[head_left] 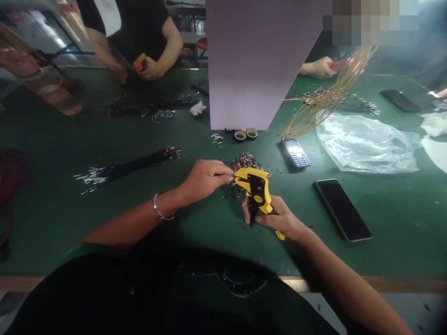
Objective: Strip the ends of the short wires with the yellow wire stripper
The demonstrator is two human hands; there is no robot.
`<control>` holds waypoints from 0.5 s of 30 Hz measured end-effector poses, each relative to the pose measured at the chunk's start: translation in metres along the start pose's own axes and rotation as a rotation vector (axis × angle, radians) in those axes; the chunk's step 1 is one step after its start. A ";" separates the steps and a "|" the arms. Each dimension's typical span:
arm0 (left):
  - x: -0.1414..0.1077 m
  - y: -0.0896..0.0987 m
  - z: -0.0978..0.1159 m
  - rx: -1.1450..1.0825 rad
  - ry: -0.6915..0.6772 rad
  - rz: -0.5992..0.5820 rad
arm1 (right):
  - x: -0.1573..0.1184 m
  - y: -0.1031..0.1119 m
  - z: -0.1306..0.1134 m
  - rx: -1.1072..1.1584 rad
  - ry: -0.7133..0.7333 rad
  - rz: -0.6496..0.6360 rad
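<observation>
Gripping a yellow-and-black wire stripper [258,188] in the head view, the right hand [284,218] is closed round its handles. Left hand [203,179]: thumb and fingertips pinched together at the tool's nose; cannot tell what, if anything, lies between them. Stripper is above the green bench [401,209], partly overlapping a heap of small clippings [245,160]. Left of the heap, well apart, lies a bundle of black wires [136,166], copper-coloured ends toward it. Beyond: two tape rolls [240,135] by a pale panel [256,65]. To the right: keypad phone [296,152], larger dark phone [344,209], clear plastic bag [370,144].
</observation>
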State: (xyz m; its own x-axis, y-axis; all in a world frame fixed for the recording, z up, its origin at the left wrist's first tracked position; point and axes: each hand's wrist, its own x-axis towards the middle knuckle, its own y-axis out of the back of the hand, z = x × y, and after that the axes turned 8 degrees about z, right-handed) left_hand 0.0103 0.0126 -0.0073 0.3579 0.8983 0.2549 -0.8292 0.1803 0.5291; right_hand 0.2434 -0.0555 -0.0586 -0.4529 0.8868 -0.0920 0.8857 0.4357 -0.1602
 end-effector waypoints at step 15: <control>0.001 0.000 -0.003 -0.024 -0.009 -0.037 | -0.005 -0.007 0.004 0.057 -0.068 0.061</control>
State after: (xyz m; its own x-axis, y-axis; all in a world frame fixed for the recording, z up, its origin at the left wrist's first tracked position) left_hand 0.0090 0.0152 -0.0092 0.3920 0.8874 0.2426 -0.8253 0.2227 0.5188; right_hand 0.2388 -0.0633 -0.0609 -0.4057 0.8982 -0.1694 0.9056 0.3699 -0.2073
